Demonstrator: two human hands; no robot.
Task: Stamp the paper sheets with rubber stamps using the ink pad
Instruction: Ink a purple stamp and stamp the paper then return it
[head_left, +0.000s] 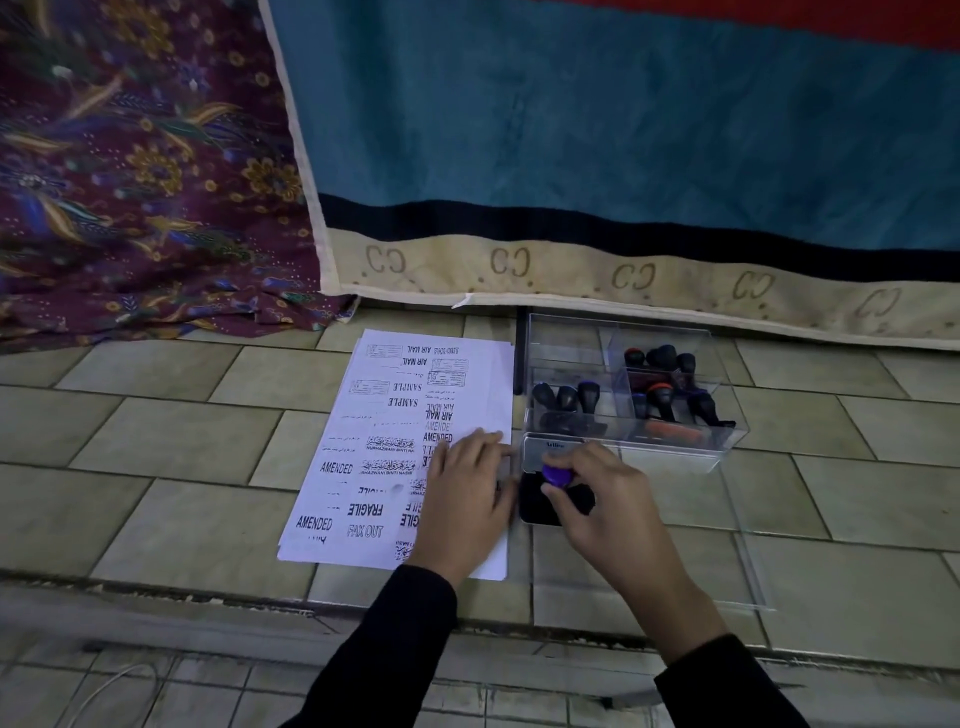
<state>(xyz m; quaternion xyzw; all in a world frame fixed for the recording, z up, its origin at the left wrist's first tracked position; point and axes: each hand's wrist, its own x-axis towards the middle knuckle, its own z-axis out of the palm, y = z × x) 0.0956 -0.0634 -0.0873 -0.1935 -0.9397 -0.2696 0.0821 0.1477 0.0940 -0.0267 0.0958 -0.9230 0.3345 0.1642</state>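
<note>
Pressing the stamp onto the pad to ink it, the right hand grips its handle; the left hand lies flat, steadying the sheets.

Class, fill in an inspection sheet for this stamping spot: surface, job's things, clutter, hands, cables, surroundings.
Surface: tiled floor, pale green-beige tiles.
Job's things: paper sheets stacked, top one covered in stamp prints; ink pad open beside them; purple stamp on the pad; clear box behind it, holding more stamps.
Clutter: clear plastic lid flat on the tiles, right of the pad.
Hands: left hand flat on the sheets; right hand grips the purple stamp.
Cables: thin pale cable at lower left.
Surroundings: teal rug and purple floral cloth behind.
</note>
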